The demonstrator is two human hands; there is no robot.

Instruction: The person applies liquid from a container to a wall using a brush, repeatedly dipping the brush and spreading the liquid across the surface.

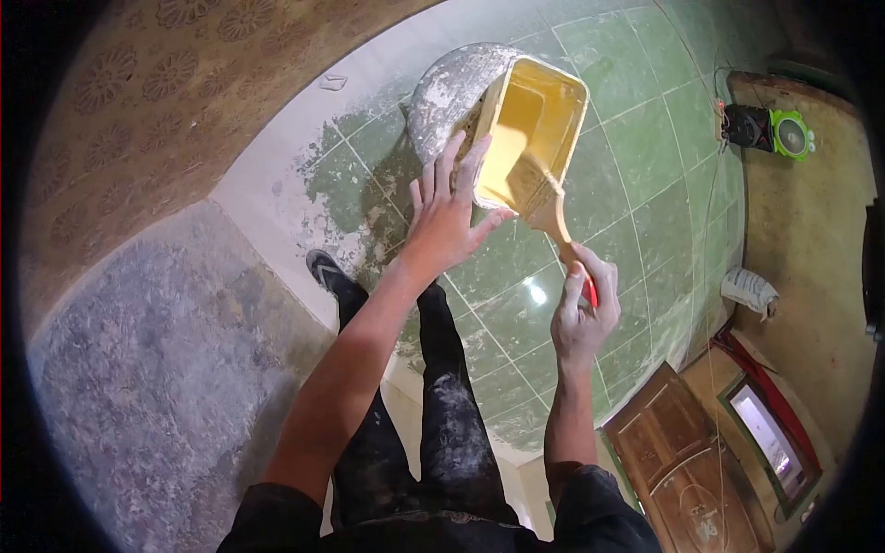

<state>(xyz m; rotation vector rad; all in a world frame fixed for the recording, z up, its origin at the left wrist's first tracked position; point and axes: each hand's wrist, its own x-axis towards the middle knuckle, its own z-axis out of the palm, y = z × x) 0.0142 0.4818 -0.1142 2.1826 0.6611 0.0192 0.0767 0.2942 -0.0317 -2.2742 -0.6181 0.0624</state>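
Note:
My left hand [449,207] is at the near left side of a rectangular paint tub [579,100], with fingers along its outer wall and the thumb by its near corner. Yellow inside, the tub is tilted and rests against a round, whitish-spattered grey object [450,92], whose kind I cannot make out. In my right hand [587,304], a paintbrush [553,219] with a pale wooden handle and red end is gripped by the handle. Its bristle end is at the tub's near right edge, partly inside. White residue covers both hands.
Green floor tiles [645,240] with whitish smears spread below. At the left are a patterned brown wall [129,120] and a mottled grey surface [157,369]. A black and green speaker [791,135], a white sack [749,290] and a wooden door [687,442] are at the right.

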